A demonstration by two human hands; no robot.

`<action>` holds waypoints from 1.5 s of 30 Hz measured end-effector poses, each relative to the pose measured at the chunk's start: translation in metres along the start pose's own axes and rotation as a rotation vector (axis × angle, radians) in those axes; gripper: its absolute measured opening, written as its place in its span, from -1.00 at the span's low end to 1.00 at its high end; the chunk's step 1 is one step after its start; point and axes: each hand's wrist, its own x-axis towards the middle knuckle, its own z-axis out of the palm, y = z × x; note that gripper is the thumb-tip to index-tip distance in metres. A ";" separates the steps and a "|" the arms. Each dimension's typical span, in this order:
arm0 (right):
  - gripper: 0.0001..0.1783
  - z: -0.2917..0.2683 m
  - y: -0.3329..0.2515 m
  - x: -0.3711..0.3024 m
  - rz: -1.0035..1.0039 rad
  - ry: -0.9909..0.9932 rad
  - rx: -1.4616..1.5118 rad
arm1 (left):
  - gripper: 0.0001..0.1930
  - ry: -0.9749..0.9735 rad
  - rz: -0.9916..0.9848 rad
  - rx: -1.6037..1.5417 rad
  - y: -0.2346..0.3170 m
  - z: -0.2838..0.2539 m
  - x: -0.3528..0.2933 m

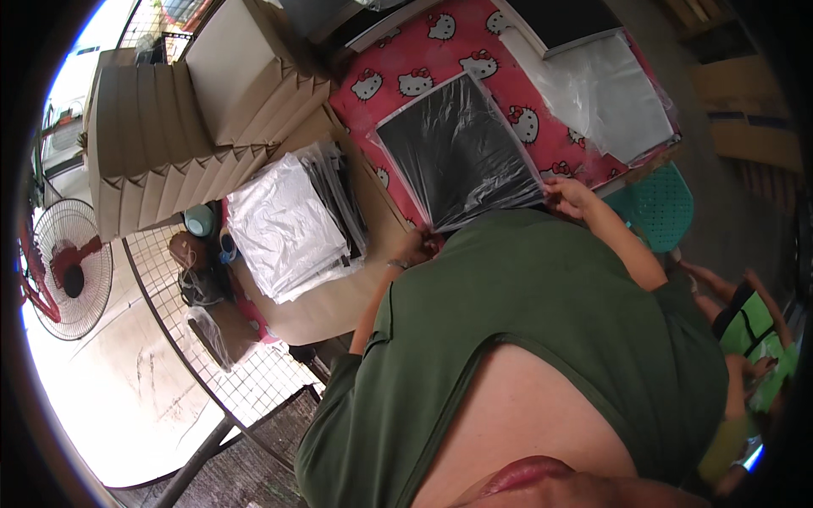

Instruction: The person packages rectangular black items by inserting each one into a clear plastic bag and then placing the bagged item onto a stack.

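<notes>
A flat black panel [461, 152] lies on the pink table in front of me, inside a clear plastic bag [390, 161] with wrinkles and glare across it. At the near left corner, my left hand [415, 248] has its fingers closed on the bag's edge; part of the hand is in shadow. My right hand [572, 196] pinches the near right corner of the same bag. The panel's near edge runs up to my green shirt, which hides some of it. To the left sits a stack of bagged black panels [284, 220] on brown cardboard.
Folded cardboard boxes [152, 127] stand at the far left, near a fan [72, 269]. Empty-looking clear bags [605, 97] and a black panel with a light edge [563, 21] occupy the far right. A green perforated plastic stool [665, 207] and another person [758, 326] are at right.
</notes>
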 end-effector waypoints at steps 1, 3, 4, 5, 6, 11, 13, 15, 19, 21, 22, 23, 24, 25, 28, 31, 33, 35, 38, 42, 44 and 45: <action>-0.81 -0.002 0.009 -0.002 -0.001 0.036 -0.010 | -0.89 0.012 0.090 0.128 -0.013 0.011 -0.010; -0.79 -0.004 0.020 -0.005 0.000 0.101 -0.037 | -0.87 0.054 0.206 0.289 -0.024 0.041 -0.049; -0.77 0.009 0.017 -0.004 -0.012 0.165 -0.149 | -0.86 0.086 0.235 0.319 -0.025 0.050 -0.063; -0.77 0.018 0.011 0.001 -0.053 0.120 -0.247 | -0.86 0.076 0.290 0.224 -0.021 0.044 -0.057; -0.77 0.028 0.000 0.009 -0.094 0.075 -0.344 | -0.86 0.064 0.344 0.131 -0.014 0.034 -0.046; -0.83 0.076 -0.053 0.018 -0.163 0.023 -0.272 | -0.86 -0.123 0.299 -0.272 0.035 0.017 -0.049; -0.81 0.069 -0.053 0.007 -0.050 -0.019 -0.265 | -0.83 -0.170 0.194 -0.314 0.029 0.012 -0.055; -0.78 0.056 -0.041 -0.007 0.059 -0.076 -0.291 | -0.80 -0.196 0.094 -0.336 -0.002 -0.012 -0.049; -0.75 0.030 0.007 -0.019 0.099 0.037 -0.179 | -0.81 -0.323 0.205 -0.202 -0.072 -0.030 -0.043; -0.74 0.032 0.010 -0.017 0.084 0.015 -0.193 | -0.84 -0.383 0.297 -0.303 -0.078 -0.031 -0.041; -0.76 0.030 0.009 -0.012 0.059 -0.008 -0.220 | -0.85 -0.417 0.348 -0.351 -0.080 -0.031 -0.040; -0.77 0.029 0.009 -0.007 0.034 -0.032 -0.248 | -0.85 -0.341 0.343 -0.300 -0.081 -0.028 -0.037; -0.78 0.026 0.010 -0.005 0.051 -0.041 -0.262 | -0.86 -0.266 0.338 -0.248 -0.082 -0.024 -0.034; -0.78 0.022 0.010 0.000 0.062 -0.055 -0.278 | -0.86 -0.222 0.354 -0.175 -0.079 -0.028 -0.027; -0.77 0.045 0.003 0.002 0.032 -0.013 -0.383 | -0.87 -0.134 0.428 0.064 -0.080 -0.057 0.000; -0.71 0.035 0.009 0.015 -0.294 -0.048 -1.153 | -0.87 -0.080 0.514 0.397 -0.071 -0.061 0.006; -0.66 0.032 0.010 0.025 -0.458 -0.083 -1.506 | -0.88 -0.012 0.493 0.548 -0.071 -0.053 0.001; -0.62 0.035 0.008 0.021 -0.470 -0.063 -1.485 | -0.86 -0.048 0.468 0.529 -0.058 -0.035 -0.016; -0.71 0.061 -0.002 0.006 -0.650 -0.099 -1.413 | -0.75 -0.239 0.468 0.227 -0.026 -0.020 -0.047; -0.87 0.089 -0.021 -0.003 -0.790 -0.119 -1.269 | -0.73 -0.411 0.466 -0.034 -0.008 -0.025 -0.033; -0.90 0.100 -0.034 -0.006 -0.965 -0.109 -1.240 | -0.72 -0.459 0.445 -0.085 -0.012 -0.022 -0.035; -0.91 0.105 -0.039 -0.007 -1.000 -0.121 -1.190 | -0.71 -0.481 0.434 -0.103 -0.016 -0.020 -0.037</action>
